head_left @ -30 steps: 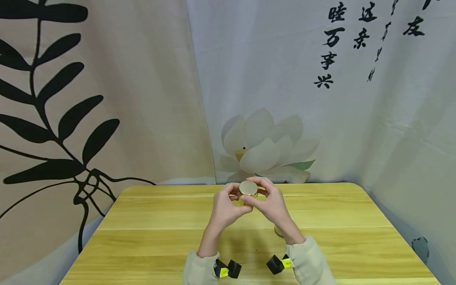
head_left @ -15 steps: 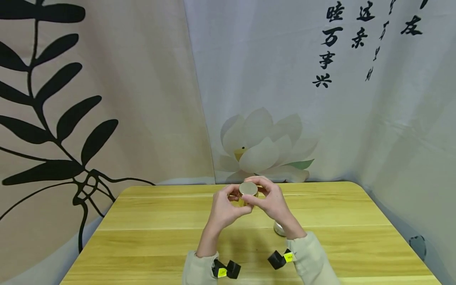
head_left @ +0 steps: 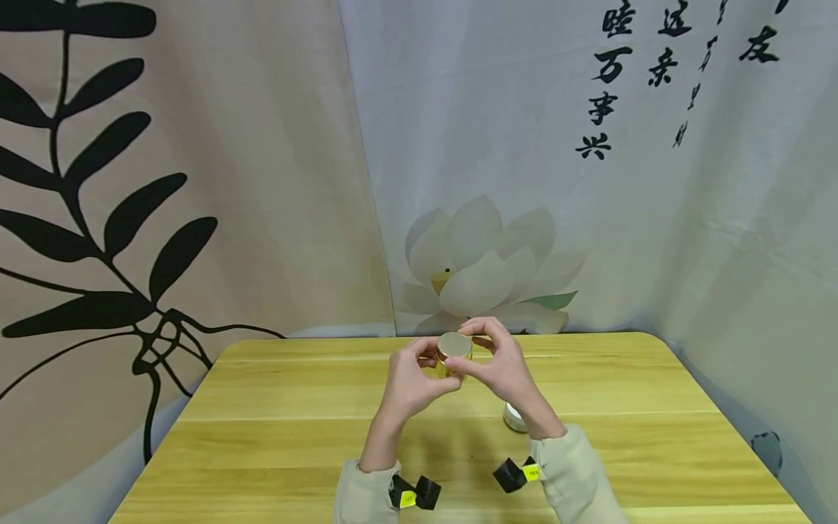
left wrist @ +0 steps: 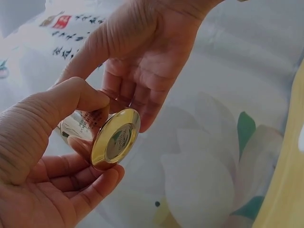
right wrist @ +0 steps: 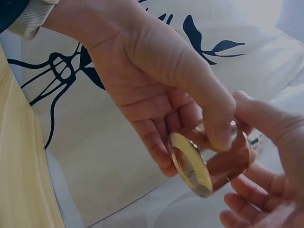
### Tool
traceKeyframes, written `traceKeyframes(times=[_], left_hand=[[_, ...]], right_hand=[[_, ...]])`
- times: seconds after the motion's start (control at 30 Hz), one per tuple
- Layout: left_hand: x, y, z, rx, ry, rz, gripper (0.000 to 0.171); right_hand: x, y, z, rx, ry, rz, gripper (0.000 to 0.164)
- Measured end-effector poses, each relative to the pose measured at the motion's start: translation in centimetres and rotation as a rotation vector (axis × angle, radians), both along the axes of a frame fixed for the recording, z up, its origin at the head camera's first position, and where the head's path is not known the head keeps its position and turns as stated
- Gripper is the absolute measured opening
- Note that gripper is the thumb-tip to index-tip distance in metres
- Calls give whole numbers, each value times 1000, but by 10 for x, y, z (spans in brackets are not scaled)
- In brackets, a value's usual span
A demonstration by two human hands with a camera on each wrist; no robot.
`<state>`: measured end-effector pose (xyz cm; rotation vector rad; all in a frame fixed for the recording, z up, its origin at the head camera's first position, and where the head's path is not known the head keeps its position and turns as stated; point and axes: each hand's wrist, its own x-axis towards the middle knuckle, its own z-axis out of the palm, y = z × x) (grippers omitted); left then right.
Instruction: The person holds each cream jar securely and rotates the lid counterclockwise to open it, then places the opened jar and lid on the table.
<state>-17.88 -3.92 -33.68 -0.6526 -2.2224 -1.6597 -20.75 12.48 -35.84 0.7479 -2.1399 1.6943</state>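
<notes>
At the far left, a black plant is printed on the pale cloth hanging behind a light wood bench. Next comes a cream sleeve, with a black camera with a yellow tag at its cuff. From it the left hand reaches up, its thumb and fingers pinching the side of a gold jar. The jar is between the two hands, held up near the bench's far edge, its flat round end facing the head camera. The left wrist view shows small dark lettering on its shiny side and a round gold-rimmed end with blurred print in the middle. Behind is a printed white flower. The right hand pinches the jar from the other side, thumb against it and fingers curved around. Partly hidden by the right wrist, a small round white-topped piece sits on the bench. Another tagged black camera is at the right cuff. Farther right, black brush writing runs down the cloth.
</notes>
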Motion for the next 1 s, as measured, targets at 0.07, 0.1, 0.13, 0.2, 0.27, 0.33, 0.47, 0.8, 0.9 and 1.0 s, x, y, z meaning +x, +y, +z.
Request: traceKeyframes(times=[0.07,0.1,0.13,0.2,0.27,0.33,0.47,0.8,0.9,1.0], left_hand=[[0,0,0,-2,3,3,29],[1,0,0,-3,3,4,28],[1,-1,0,-4,4,6,28],[1,-1,0,-3,6,4,28],[1,-1,-1,-2,4,4,28],[0,-2,-2,1,3,3,29],[-1,-2,-4,4,3,3,29],[0,-3,-4,-1,6,11,29],[0,-3,-4,4,7,12,29],[0,-3,-5,19,5,9,30]], right_hand=[[0,2,0,-5,-11,44,33],[0,3,-1,0,-18,64,34],[1,4,-1,9,-25,78,35],[1,5,-2,28,-33,98,37],[0,5,-4,47,-33,92,41],[0,4,-5,58,-29,67,43],[-1,1,-4,52,-29,15,37],[-2,6,-4,115,-1,110,40],[-1,4,-5,109,-6,106,44],[-2,2,-6,78,-19,71,40]])
